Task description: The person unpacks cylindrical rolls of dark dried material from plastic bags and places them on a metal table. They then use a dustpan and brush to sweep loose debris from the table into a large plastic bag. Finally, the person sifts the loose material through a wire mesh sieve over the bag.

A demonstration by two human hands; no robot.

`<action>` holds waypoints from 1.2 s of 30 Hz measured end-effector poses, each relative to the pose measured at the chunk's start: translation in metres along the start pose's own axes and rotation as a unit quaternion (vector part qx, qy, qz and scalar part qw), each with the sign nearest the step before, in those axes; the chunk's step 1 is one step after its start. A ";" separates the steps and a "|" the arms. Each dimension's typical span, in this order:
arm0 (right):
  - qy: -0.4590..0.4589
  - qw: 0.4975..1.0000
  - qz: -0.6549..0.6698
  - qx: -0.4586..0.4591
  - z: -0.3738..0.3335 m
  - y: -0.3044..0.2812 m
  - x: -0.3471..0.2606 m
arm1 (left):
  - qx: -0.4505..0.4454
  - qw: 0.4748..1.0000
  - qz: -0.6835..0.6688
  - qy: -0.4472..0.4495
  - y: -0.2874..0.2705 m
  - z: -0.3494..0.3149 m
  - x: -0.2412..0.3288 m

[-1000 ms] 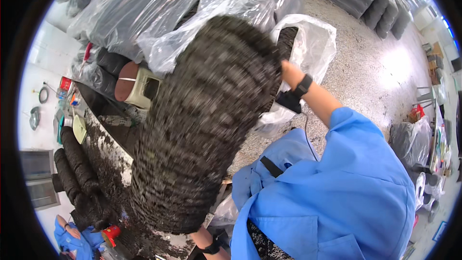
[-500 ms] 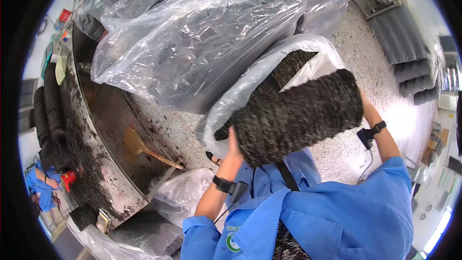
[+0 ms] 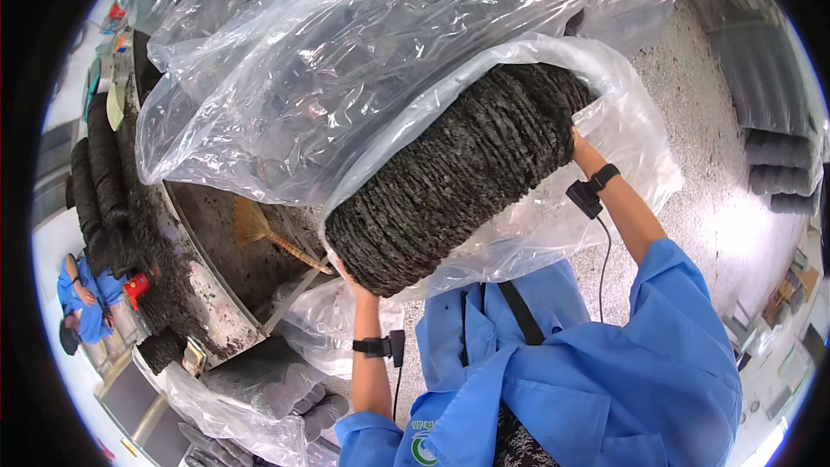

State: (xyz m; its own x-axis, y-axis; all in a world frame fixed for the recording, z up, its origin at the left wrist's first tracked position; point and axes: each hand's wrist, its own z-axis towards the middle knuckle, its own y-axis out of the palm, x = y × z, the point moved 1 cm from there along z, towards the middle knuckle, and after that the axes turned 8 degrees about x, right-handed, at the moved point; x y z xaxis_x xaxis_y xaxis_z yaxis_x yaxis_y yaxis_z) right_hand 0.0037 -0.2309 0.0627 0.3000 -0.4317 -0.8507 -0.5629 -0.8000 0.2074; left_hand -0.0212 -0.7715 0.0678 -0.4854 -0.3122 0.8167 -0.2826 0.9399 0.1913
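Between my hands is a thick black bundle, ridged crosswise like many thin layers packed in a row. My left hand is closed on its lower left end, with the fingers mostly hidden behind it. At the upper right end my right hand grips it; those fingers are also largely out of sight. The bundle lies slanted in the mouth of a clear plastic bag, whose rim rises along its far side. Whatever lies beneath it in the bag is hidden.
Large filled plastic bags stand just beyond. At left, a crumb-covered table bears dark rolls, near a straw brush. Another person in blue is at far left. More dark rolls lie at right.
Both hands have moved the black bundle left and away from me into the bag's mouth. It tilts more steeply now, and the bag spreads out around it.
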 end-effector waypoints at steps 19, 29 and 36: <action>-0.033 0.991 -0.108 -0.067 -0.038 0.034 -0.116 | 0.105 0.712 0.508 0.474 0.185 -0.045 0.143; -0.053 0.987 -0.138 -0.062 -0.037 0.020 -0.106 | -0.167 0.762 0.454 0.430 0.262 -0.071 0.166; -0.066 0.984 -0.149 -0.070 -0.039 0.041 -0.103 | -0.337 0.703 0.492 0.388 0.374 -0.030 0.098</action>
State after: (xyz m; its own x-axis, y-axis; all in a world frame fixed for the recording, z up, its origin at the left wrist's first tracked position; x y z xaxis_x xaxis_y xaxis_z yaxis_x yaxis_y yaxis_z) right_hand -0.0202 -0.2350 0.1779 0.3276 -0.1183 -0.9374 -0.3515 -0.9362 -0.0047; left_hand -0.1498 -0.4461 0.2364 0.4997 0.4575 0.7355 0.4569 0.5822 -0.6725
